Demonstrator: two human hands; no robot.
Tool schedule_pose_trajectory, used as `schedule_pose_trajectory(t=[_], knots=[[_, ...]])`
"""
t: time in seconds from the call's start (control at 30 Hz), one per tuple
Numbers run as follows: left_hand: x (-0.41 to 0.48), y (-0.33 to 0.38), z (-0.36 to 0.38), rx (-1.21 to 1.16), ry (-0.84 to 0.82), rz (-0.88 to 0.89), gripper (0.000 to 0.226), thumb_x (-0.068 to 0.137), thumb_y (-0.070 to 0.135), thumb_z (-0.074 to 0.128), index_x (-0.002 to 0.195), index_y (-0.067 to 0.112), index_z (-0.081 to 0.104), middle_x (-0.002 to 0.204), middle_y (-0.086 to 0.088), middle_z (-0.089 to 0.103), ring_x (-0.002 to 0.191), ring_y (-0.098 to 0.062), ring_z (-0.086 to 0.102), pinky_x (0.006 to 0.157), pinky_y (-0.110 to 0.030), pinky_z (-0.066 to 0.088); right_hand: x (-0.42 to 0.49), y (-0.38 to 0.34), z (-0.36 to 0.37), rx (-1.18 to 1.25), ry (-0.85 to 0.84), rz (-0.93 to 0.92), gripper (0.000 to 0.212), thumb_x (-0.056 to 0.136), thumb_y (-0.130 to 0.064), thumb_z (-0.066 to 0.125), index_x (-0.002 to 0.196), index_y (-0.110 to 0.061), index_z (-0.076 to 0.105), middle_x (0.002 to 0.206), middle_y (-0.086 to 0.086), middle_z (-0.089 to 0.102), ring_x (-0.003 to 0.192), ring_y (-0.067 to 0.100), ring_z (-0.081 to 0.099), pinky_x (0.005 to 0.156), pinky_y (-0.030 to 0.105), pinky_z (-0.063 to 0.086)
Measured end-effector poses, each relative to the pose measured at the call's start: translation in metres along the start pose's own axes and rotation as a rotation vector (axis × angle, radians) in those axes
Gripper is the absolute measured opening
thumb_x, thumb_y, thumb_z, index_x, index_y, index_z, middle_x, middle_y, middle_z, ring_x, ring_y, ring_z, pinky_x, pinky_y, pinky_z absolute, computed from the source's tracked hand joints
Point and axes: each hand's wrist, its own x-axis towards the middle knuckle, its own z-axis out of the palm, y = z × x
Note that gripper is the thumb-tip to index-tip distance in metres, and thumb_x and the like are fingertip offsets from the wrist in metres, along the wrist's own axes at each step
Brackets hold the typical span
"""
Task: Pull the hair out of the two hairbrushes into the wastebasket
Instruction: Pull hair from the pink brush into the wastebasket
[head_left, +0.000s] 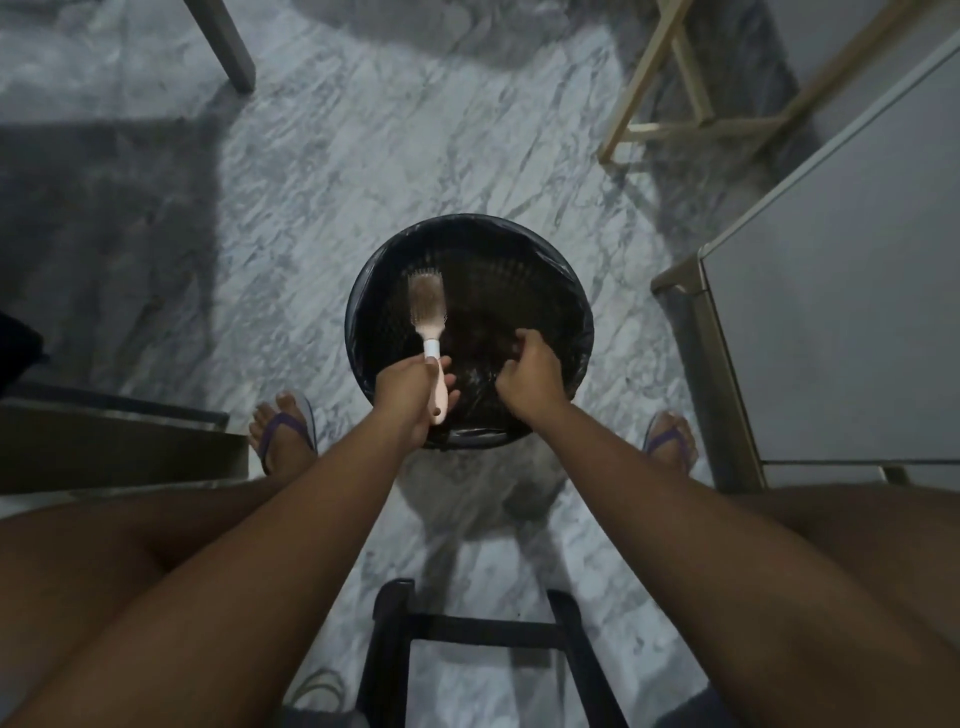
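Note:
A round black wastebasket (574, 291) with a dark bag liner stands on the marble floor between my feet. My left hand (405, 389) grips the handle of a pale pink hairbrush (428, 312), held over the basket with its bristle head pointing away from me; hair clings among the bristles. My right hand (530, 374) hovers over the basket's right half, fingers curled inward; whether it holds any hair is too dark to tell. A dark clump lies inside the basket below the hands. Only one hairbrush is visible.
A white cabinet (841, 291) stands to the right. A wooden frame (675, 104) is at the back right and a table leg (223, 41) at the back left. A black stool frame (467, 649) sits below me. A dark shelf (104, 441) lies on the left.

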Motion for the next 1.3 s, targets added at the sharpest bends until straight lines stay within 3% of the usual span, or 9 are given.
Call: schedule_pose_trajectory(t=[0.1, 0.23, 0.4, 0.53, 0.63, 0.8, 1.03, 1.2, 1.3], knots=[[-0.003, -0.002, -0.001, 0.066, -0.079, 0.024, 0.019, 0.1, 0.009, 0.049, 0.115, 0.013, 0.061, 0.108, 0.0, 0.069, 0.086, -0.016, 0.063, 0.061, -0.03, 0.053, -0.001, -0.01, -0.003, 0.087, -0.039, -0.073, 0.06, 0.096, -0.016, 0.056, 0.152, -0.008, 0.035, 0.139, 0.013, 0.055, 0.113, 0.02, 0.062, 0.097, 0.026, 0.044], [-0.005, -0.007, -0.007, 0.12, -0.187, 0.031, 0.018, 0.1, 0.012, 0.052, 0.112, 0.014, 0.065, 0.106, 0.0, 0.071, 0.085, -0.017, 0.063, 0.06, -0.03, 0.053, 0.008, -0.025, 0.0, 0.176, 0.022, -0.233, 0.065, 0.09, -0.033, 0.07, 0.146, -0.014, 0.046, 0.116, 0.005, 0.068, 0.092, 0.011, 0.069, 0.088, 0.022, 0.054], [-0.005, -0.012, -0.014, 0.134, -0.246, 0.053, 0.019, 0.1, 0.013, 0.053, 0.115, 0.009, 0.064, 0.107, -0.003, 0.071, 0.074, -0.015, 0.059, 0.055, -0.03, 0.05, 0.012, -0.029, 0.002, 0.158, 0.169, -0.364, 0.025, 0.086, -0.023, 0.076, 0.107, -0.009, 0.077, 0.095, 0.006, 0.073, 0.085, 0.01, 0.067, 0.081, 0.02, 0.054], [-0.003, -0.013, -0.018, 0.08, -0.288, 0.025, 0.02, 0.103, 0.012, 0.046, 0.115, 0.004, 0.06, 0.107, -0.006, 0.068, 0.07, -0.014, 0.053, 0.051, -0.027, 0.047, 0.012, -0.032, 0.0, 0.178, 0.239, -0.437, 0.011, 0.088, -0.017, 0.073, 0.089, -0.007, 0.078, 0.087, 0.006, 0.073, 0.082, 0.013, 0.068, 0.075, 0.009, 0.048], [-0.001, -0.015, -0.019, 0.054, -0.271, 0.016, 0.027, 0.103, 0.013, 0.045, 0.123, -0.002, 0.057, 0.102, -0.006, 0.066, 0.069, -0.013, 0.052, 0.049, -0.026, 0.047, 0.011, -0.039, -0.005, 0.247, 0.339, -0.472, 0.01, 0.089, -0.014, 0.071, 0.086, -0.006, 0.075, 0.084, 0.004, 0.071, 0.079, 0.012, 0.066, 0.073, 0.018, 0.052], [0.0, -0.013, -0.018, 0.075, -0.257, 0.043, 0.026, 0.102, 0.013, 0.048, 0.122, 0.0, 0.058, 0.104, -0.007, 0.067, 0.069, -0.013, 0.055, 0.05, -0.026, 0.047, 0.013, -0.047, -0.015, 0.344, 0.532, -0.478, 0.01, 0.091, -0.01, 0.068, 0.084, -0.002, 0.072, 0.084, 0.007, 0.07, 0.079, 0.015, 0.065, 0.073, 0.019, 0.051], [0.002, -0.011, -0.006, 0.129, -0.174, 0.072, 0.014, 0.1, 0.014, 0.051, 0.101, 0.012, 0.065, 0.107, -0.006, 0.07, 0.072, -0.015, 0.058, 0.051, -0.029, 0.049, 0.005, -0.038, -0.012, 0.355, 0.643, -0.469, 0.011, 0.093, -0.005, 0.065, 0.084, 0.001, 0.067, 0.085, 0.01, 0.067, 0.079, 0.012, 0.059, 0.074, 0.012, 0.045], [0.003, -0.008, -0.005, 0.053, -0.04, -0.042, 0.024, 0.102, 0.014, 0.043, 0.101, 0.003, 0.064, 0.077, -0.008, 0.057, 0.057, -0.015, 0.05, 0.045, -0.023, 0.045, 0.0, -0.048, -0.018, 0.385, 0.769, -0.443, 0.012, 0.097, -0.004, 0.057, 0.087, 0.002, 0.062, 0.085, 0.01, 0.063, 0.078, 0.018, 0.059, 0.071, 0.018, 0.046], [0.006, -0.009, -0.014, 0.048, -0.049, -0.026, 0.023, 0.1, 0.012, 0.046, 0.11, 0.002, 0.064, 0.087, -0.008, 0.06, 0.062, -0.013, 0.053, 0.046, -0.024, 0.045, 0.001, -0.05, -0.024, 0.385, 0.796, -0.411, 0.014, 0.099, -0.007, 0.053, 0.091, 0.001, 0.061, 0.087, 0.01, 0.063, 0.078, 0.02, 0.059, 0.071, 0.025, 0.048]])
